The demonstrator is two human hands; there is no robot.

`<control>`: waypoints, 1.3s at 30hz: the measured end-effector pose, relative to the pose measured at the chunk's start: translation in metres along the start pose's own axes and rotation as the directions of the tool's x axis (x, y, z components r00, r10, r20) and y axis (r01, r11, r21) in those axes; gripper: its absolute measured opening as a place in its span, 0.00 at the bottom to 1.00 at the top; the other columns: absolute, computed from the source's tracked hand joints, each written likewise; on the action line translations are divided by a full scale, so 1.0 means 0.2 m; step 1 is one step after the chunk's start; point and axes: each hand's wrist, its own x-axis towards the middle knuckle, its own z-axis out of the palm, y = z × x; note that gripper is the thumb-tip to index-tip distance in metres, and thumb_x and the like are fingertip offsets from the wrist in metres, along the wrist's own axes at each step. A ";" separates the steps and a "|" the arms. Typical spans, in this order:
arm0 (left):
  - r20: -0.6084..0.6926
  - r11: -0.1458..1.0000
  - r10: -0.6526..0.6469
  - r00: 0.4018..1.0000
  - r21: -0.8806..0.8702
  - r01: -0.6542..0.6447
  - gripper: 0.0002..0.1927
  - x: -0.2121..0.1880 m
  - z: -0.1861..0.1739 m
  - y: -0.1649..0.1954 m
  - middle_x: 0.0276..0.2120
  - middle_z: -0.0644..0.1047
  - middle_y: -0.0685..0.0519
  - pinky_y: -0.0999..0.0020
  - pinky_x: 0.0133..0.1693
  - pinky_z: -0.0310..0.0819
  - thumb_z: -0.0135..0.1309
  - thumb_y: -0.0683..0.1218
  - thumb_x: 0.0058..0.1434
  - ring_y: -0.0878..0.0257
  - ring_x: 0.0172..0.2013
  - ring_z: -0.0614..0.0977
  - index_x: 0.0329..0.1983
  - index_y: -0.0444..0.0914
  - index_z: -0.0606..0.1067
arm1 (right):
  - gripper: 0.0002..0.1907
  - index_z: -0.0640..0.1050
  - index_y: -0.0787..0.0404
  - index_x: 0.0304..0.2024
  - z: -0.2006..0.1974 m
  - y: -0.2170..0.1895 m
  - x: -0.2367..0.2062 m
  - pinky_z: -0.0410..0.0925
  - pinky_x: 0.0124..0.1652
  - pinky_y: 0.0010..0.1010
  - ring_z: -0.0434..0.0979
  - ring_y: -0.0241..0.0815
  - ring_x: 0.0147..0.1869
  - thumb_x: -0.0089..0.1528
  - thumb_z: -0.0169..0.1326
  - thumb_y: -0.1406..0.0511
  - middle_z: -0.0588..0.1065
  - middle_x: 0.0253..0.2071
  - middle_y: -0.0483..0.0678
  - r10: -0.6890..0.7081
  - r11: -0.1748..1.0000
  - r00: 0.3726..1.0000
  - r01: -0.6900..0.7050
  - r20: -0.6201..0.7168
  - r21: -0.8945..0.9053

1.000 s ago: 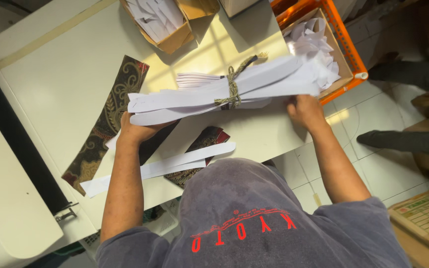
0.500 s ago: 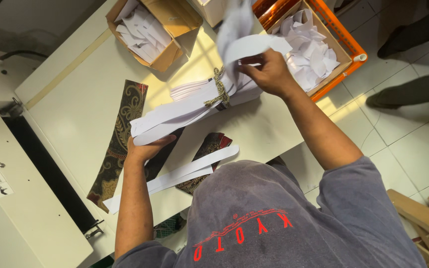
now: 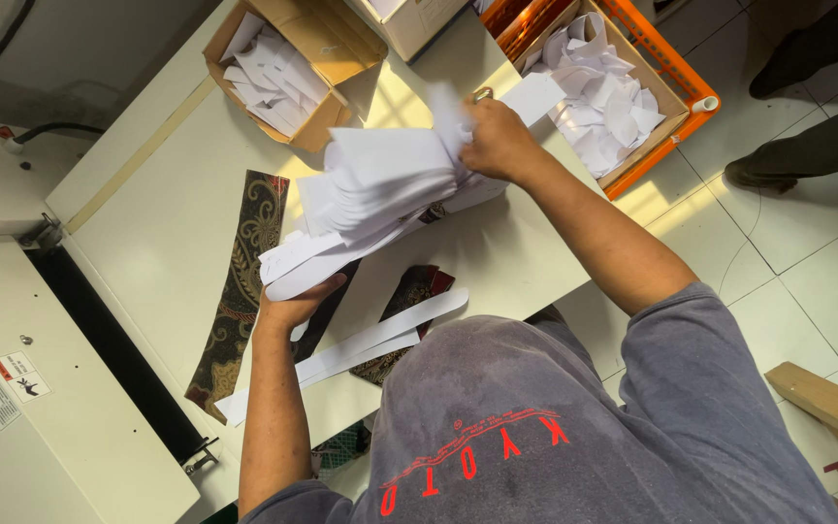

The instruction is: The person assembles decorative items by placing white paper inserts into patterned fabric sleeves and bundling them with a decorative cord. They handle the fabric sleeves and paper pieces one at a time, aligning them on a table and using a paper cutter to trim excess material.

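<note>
In the head view, a thick bundle of long white paper strips point(image 3: 380, 194) is held above the pale work table point(image 3: 147, 233) by both hands. The left hand point(image 3: 293, 306) is closed around the near, lower end of the bundle, its fingers wrapped under the strips. The right hand point(image 3: 497, 141) is clenched on the far, upper end, where the sheets are fanned and bent upward; a loose end of a strip sticks out beyond the knuckles.

Taking the table as the landmark: the bundle is raised over its middle, tilted from the near left up to the far right. A dark patterned fabric strip point(image 3: 244, 281) lies flat on the table to the left of the bundle. A second dark patterned piece point(image 3: 409, 301) lies near the table's front edge, and two loose white strips point(image 3: 361, 340) are laid across it. At the table's far edge an open cardboard box point(image 3: 293, 68) holding white paper offcuts is set. Beyond the table's right corner an orange crate point(image 3: 676, 116) lined with cardboard is seen on the tiled floor point(image 3: 807, 272), filled with white scraps. To the left of the table a white machine housing point(image 3: 12, 408) is seen. On the floor at the far right, another person's dark shoe point(image 3: 758, 175) is visible. Wooden pieces point(image 3: 836, 408) are seen at the lower right.
</note>
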 end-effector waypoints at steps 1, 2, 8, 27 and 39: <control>0.010 0.999 -0.008 1.000 0.037 0.007 0.29 0.00 -0.01 0.01 0.51 0.81 0.50 0.60 0.53 0.74 0.65 0.61 0.53 0.52 0.52 0.80 0.55 0.44 0.79 | 0.12 0.81 0.55 0.47 0.01 -0.02 0.00 0.73 0.50 0.37 0.80 0.48 0.52 0.62 0.57 0.61 0.80 0.50 0.49 0.001 0.998 1.000 0.000 0.003 -0.067; -0.001 0.999 0.000 1.000 0.036 0.000 0.29 0.00 -0.01 0.02 0.51 0.81 0.50 0.60 0.53 0.74 0.65 0.61 0.53 0.52 0.52 0.80 0.55 0.45 0.79 | 0.12 0.81 0.55 0.48 0.01 -0.03 -0.01 0.72 0.50 0.36 0.80 0.48 0.52 0.62 0.57 0.61 0.80 0.50 0.49 -0.001 0.994 1.000 0.001 0.001 -0.107; -0.075 0.992 0.118 0.990 0.051 -0.115 0.25 0.01 0.04 0.02 0.52 0.82 0.53 0.60 0.56 0.73 0.63 0.62 0.58 0.53 0.54 0.81 0.54 0.47 0.80 | 0.13 0.81 0.57 0.48 0.01 -0.06 -0.01 0.72 0.49 0.36 0.80 0.47 0.52 0.62 0.57 0.62 0.80 0.49 0.49 -0.062 0.995 0.976 0.076 -0.207 0.060; 0.101 0.973 0.045 0.994 -0.231 -0.020 0.36 0.22 0.08 0.13 0.58 0.78 0.47 0.61 0.62 0.66 0.65 0.63 0.54 0.53 0.60 0.76 0.62 0.41 0.76 | 0.14 0.79 0.60 0.51 0.05 -0.12 -0.02 0.72 0.47 0.33 0.79 0.45 0.50 0.63 0.57 0.65 0.79 0.49 0.49 -0.150 0.923 0.972 0.203 -0.181 0.328; 0.090 0.975 0.196 0.977 0.086 -0.203 0.46 0.31 0.31 0.00 0.63 0.71 0.48 0.57 0.66 0.55 0.70 0.60 0.46 0.49 0.64 0.67 0.68 0.45 0.66 | 0.15 0.77 0.62 0.52 0.08 -0.19 -0.11 0.72 0.45 0.32 0.79 0.43 0.49 0.63 0.57 0.67 0.79 0.48 0.48 -0.144 0.920 0.976 0.193 -0.165 0.342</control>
